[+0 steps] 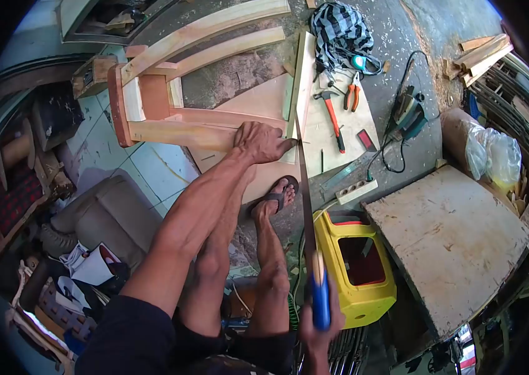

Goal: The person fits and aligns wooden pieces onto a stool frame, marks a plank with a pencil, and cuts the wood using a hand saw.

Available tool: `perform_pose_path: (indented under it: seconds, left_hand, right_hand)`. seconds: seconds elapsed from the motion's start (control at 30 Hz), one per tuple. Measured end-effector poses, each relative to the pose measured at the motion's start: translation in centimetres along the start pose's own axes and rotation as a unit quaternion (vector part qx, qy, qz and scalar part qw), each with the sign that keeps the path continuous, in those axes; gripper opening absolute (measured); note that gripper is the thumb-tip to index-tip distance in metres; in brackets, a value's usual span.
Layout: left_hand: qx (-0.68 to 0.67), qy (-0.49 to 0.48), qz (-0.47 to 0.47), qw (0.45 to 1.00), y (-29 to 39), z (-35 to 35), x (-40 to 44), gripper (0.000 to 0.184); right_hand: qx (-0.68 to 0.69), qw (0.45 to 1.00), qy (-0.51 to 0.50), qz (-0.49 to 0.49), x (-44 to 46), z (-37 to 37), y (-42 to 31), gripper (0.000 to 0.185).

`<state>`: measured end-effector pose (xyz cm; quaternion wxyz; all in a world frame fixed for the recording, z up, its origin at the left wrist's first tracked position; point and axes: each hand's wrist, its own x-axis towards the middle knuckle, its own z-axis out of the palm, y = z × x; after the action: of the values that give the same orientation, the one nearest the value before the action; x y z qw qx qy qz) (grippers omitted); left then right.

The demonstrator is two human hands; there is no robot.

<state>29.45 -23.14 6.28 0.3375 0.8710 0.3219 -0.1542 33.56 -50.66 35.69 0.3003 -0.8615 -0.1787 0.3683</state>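
Observation:
My right hand (326,315) is closed around the blue and tan handle of a handsaw (307,212). The long blade points away from me, its far part beside the end of a wooden frame (183,132). My left hand (259,144) is closed over the near rail of that frame, thumb stretched toward the blade. Whether the teeth touch wood cannot be made out. Two curved rails of the frame reach away at the upper left. Close to the blade, a pale wooden strip (302,75) lies at a slant.
A hammer (331,119), pliers (352,94) and a red-black block (366,140) lie on a plywood sheet (364,119). Nearby are a green power tool (409,115), a power strip (357,192) and checked cloth (339,31). A yellow plastic box (377,300) stands beside my right hand.

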Motion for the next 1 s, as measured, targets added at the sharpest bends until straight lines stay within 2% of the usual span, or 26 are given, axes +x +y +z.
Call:
perform_pose_path:
  seconds: [0.03, 0.1, 0.13, 0.2, 0.3, 0.37, 0.43, 0.47, 0.53, 0.57, 0.67, 0.7, 0.77, 0.83, 0.87, 0.9, 0.97, 1.0]
  left_hand:
    - [-0.003, -0.002, 0.003, 1.0, 0.3, -0.2, -0.1, 0.055]
    - [-0.018, -0.018, -0.018, 1.0, 0.6, -1.0, 0.0, 0.054]
    - [-0.009, -0.039, -0.01, 0.999, 0.6, -1.2, 0.1, 0.054]
    - [-0.006, -0.019, -0.005, 1.0, 0.2, -1.0, 0.3, 0.054]
    - [-0.012, -0.004, -0.002, 1.0, 0.2, 0.4, -0.1, 0.055]
    - [-0.003, -0.005, 0.005, 1.0, -0.2, 0.2, 0.1, 0.055]
    - [-0.001, -0.029, -0.004, 1.0, 0.4, -1.1, 0.2, 0.056]
    - [-0.011, -0.023, -0.014, 1.0, 0.5, -1.1, 0.1, 0.055]
    - [-0.009, -0.043, -0.004, 0.999, 0.2, -0.5, 0.3, 0.055]
    - [-0.006, -0.036, -0.002, 0.999, 0.1, -1.2, 1.0, 0.055]
    - [0.012, -0.01, -0.002, 1.0, -0.1, 0.1, 0.1, 0.058]
    - [0.01, -0.01, -0.005, 1.0, -0.1, 0.3, 0.0, 0.058]
    - [-0.001, -0.016, -0.006, 1.0, -0.1, 0.1, 0.1, 0.058]
    - [-0.008, -0.019, -0.004, 1.0, 0.2, -0.4, 0.4, 0.058]
    - [-0.018, -0.023, -0.013, 0.999, 0.2, -0.4, 0.0, 0.058]
    - [-0.021, -0.027, -0.013, 0.999, 0.4, -0.3, -0.5, 0.058]
    - [-0.04, -0.031, -0.03, 0.998, 0.0, -0.4, 0.5, 0.056]
    - [-0.016, -0.003, -0.027, 1.0, 0.2, 0.0, 0.5, 0.055]
  right_hand:
    - [-0.002, 1.0, 0.003, 0.003, 2.4, 1.4, -0.2, 0.062]
    - [0.015, 0.992, -0.037, 0.118, 6.1, 3.4, -0.1, 0.062]
    - [0.013, 0.992, -0.033, 0.117, 5.4, 3.0, 0.1, 0.062]
    - [0.007, 0.999, -0.013, 0.033, 0.9, 1.6, 0.7, 0.064]
    - [-0.09, 0.991, -0.074, 0.059, -5.1, -3.1, -1.5, 0.069]
    - [-0.033, 0.999, -0.022, 0.021, -2.9, -1.1, -0.3, 0.067]
    - [-0.023, 0.999, -0.001, -0.029, 3.4, 3.3, 2.0, 0.063]
    - [-0.023, 0.999, 0.0, -0.029, 5.1, 4.2, 1.3, 0.063]
    - [0.003, 0.999, -0.021, 0.041, 7.4, 5.4, 0.2, 0.061]
    - [0.003, 1.0, -0.002, -0.007, 5.0, 4.3, 1.0, 0.061]
    - [-0.058, 0.992, -0.071, 0.083, -4.3, -2.5, -1.9, 0.06]
    - [-0.057, 0.994, -0.054, 0.071, -5.0, -3.0, -2.7, 0.058]
    - [-0.023, 0.999, -0.02, 0.032, -1.8, -0.6, -2.2, 0.056]
    - [-0.016, 0.999, 0.007, -0.031, 4.6, 4.1, 1.3, 0.056]
    - [-0.016, 0.999, 0.008, -0.029, 6.8, 4.9, 0.5, 0.056]
    - [-0.005, 0.998, -0.027, 0.053, 8.5, 5.4, -0.5, 0.057]
    - [0.006, 0.996, -0.031, 0.079, 7.6, 4.3, -0.9, 0.057]
    - [0.002, 0.999, -0.014, 0.041, 2.6, 2.2, -0.6, 0.056]
